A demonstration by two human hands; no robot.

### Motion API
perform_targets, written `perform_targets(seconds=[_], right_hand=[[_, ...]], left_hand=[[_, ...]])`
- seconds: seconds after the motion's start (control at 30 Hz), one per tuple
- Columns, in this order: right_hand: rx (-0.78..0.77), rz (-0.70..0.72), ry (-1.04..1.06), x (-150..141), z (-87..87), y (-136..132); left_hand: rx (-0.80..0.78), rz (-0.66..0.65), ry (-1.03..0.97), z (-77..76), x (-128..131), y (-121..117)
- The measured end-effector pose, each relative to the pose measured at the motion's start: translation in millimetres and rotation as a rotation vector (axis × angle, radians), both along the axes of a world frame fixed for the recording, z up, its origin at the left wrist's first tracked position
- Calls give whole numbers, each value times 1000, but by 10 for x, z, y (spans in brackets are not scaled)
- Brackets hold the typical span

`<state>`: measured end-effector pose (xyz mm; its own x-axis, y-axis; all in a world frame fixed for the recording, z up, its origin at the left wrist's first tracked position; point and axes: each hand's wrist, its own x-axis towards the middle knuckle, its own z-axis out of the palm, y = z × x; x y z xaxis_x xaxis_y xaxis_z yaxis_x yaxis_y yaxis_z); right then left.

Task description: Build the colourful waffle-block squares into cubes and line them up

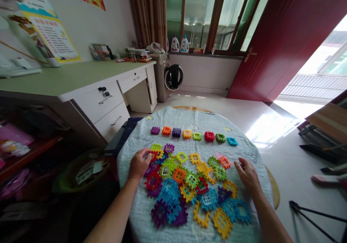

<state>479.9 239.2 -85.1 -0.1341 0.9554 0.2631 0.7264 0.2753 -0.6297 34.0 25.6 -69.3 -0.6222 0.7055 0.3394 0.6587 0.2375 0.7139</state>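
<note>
A pile of interlocking plastic building tiles [192, 180] in many colours lies spread across the round table, several with window-like grids or open frames. My left hand [139, 163] is at the pile's left edge, thumb and fingers curled together on a red tile [154, 156], partly hidden by the fingertips. To the right of the pile my right hand [247, 173] hovers with its fingers apart and nothing in it. Nearest to it is an orange-pink tile [225, 162]. Behind the pile runs a row of small same-colour stacks, from a purple stack [155, 130] to a blue stack [232, 141].
A pale blue cloth [173, 116] covers the table. On the left stands a long desk [81, 73] with drawers, and beyond it a washing machine [162, 73] with its door open. A red door [273, 37] and a black tripod leg [314, 207] are on the right.
</note>
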Motion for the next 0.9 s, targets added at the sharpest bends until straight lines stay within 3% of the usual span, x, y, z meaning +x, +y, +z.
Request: perform_targets(seconds=[0.4,0.9], right_hand=[[65,38,-168,-26,-97,-78],[116,56,-340,-103,-39,-197]], left_hand=[[6,13,-69,85,68,-19],[-20,23,-99,103,53,-29]])
